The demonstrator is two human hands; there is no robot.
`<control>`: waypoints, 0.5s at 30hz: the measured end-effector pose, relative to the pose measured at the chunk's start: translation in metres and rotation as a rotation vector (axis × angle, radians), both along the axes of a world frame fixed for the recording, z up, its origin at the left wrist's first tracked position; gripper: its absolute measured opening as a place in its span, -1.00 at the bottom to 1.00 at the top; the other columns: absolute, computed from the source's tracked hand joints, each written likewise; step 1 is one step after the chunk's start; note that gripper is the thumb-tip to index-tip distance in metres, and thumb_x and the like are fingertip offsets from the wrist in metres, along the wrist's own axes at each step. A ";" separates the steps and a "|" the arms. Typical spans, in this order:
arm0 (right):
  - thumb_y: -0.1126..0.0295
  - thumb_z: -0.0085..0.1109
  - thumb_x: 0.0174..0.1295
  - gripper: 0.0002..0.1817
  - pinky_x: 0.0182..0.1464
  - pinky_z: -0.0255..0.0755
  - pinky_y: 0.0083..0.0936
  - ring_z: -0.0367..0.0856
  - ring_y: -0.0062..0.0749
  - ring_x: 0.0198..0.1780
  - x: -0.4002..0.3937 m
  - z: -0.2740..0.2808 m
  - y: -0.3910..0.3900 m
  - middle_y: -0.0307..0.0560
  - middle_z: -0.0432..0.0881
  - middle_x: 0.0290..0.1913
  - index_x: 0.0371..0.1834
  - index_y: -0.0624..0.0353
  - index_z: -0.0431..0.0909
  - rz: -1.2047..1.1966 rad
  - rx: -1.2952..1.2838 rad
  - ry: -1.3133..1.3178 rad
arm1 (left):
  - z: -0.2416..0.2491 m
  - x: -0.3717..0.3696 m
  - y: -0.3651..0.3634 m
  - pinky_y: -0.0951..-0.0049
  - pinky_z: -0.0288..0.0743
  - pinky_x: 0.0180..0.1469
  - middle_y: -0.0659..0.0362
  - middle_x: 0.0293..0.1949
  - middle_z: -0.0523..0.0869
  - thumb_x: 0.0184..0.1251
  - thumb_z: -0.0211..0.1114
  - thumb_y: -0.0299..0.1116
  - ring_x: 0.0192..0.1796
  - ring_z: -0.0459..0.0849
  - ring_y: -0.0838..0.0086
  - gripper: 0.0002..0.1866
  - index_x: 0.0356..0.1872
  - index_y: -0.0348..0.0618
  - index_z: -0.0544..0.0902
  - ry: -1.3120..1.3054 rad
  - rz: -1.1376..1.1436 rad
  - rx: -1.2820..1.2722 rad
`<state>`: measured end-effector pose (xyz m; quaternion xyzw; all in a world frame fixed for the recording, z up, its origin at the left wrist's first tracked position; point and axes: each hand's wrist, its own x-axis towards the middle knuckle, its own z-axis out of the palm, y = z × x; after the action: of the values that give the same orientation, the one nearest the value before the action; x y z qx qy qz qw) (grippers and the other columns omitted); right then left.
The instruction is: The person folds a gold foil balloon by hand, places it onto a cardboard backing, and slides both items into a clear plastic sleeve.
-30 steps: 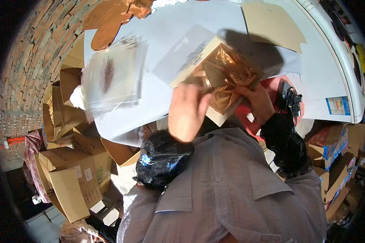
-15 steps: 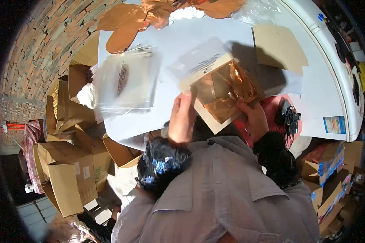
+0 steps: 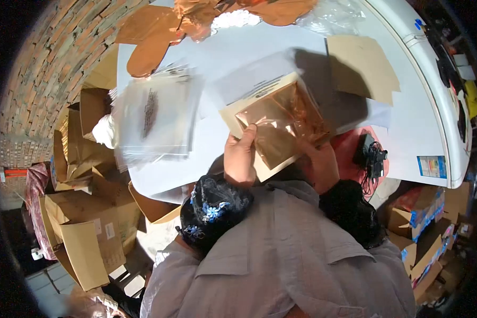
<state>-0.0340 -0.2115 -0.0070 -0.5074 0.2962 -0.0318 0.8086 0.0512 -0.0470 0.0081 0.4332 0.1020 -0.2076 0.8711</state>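
In the middle of the head view, a folded copper-coloured foil sheet (image 3: 273, 124) lies over a cream card (image 3: 229, 117). A clear plastic bag (image 3: 244, 79) with printed lettering extends beyond the card's far edge. My left hand (image 3: 240, 160) pinches the near left edge of the foil and card, thumb on top and fingers underneath. On the right side, my right hand (image 3: 322, 163) closes on the near right edge, its fingertips partly covered and blurred. To the left lies a stack of clear printed plastic bags (image 3: 161, 114) on the white table (image 3: 217, 58).
Copper foil pieces (image 3: 148, 32) and crumpled clear plastic (image 3: 334, 16) lie along the far edge. A brown cardboard sheet (image 3: 358, 63) is at the right, and a black adapter with cables (image 3: 372, 159) lies on red material (image 3: 346, 151). Open cardboard boxes (image 3: 87, 206) stand below left.
The foil and card have shifted slightly left and toward me. My left thumb has moved inward onto the foil, and my right hand has come a little closer to the body.
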 end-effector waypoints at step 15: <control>0.13 0.11 0.54 -0.61 -0.01 0.54 -0.55 0.60 -0.56 -0.09 -0.014 0.021 -0.040 -0.26 0.64 -0.06 0.18 0.22 0.55 0.072 -0.232 -0.051 | 0.021 0.000 0.052 0.41 0.55 0.05 0.18 -0.13 0.71 0.57 0.18 -0.43 -0.05 0.67 0.48 -0.82 0.08 -0.21 0.56 0.014 -0.187 0.178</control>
<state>-0.0475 -0.2512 0.0137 -0.6068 0.2516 -0.0497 0.7523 0.0512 0.0053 0.0286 0.5150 0.0852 -0.2810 0.8053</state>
